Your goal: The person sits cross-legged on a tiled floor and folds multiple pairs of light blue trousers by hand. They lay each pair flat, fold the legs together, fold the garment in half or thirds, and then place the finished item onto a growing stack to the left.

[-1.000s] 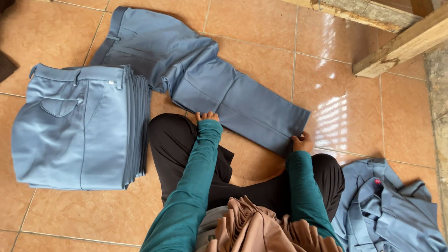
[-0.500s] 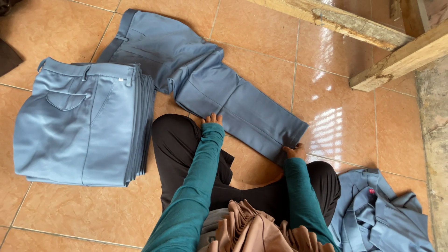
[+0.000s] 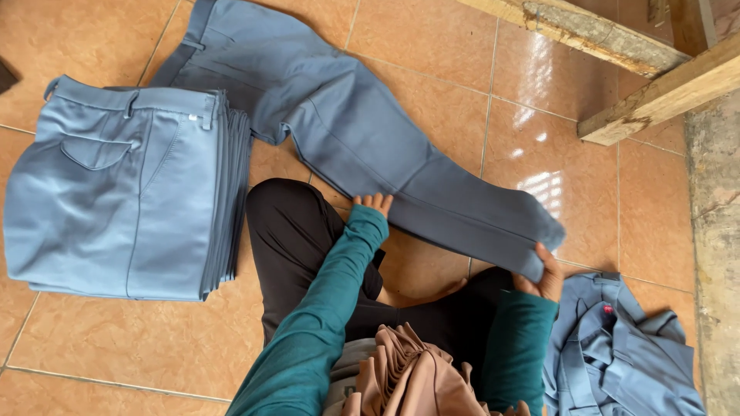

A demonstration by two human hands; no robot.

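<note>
L hand [image 3: 375,205] on trousers [image 3: 362,131] mid-leg | R hand [image 3: 544,275] grips hem

Tiled floor [image 3: 432,100] under trousers [image 3: 362,139], folded stack [image 3: 116,192], crumpled pile [image 3: 624,354].

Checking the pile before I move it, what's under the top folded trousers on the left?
More folded blue trousers, their edges showing down the stack's right side, on the tile floor. How many, and anything between them, is covered.
</note>
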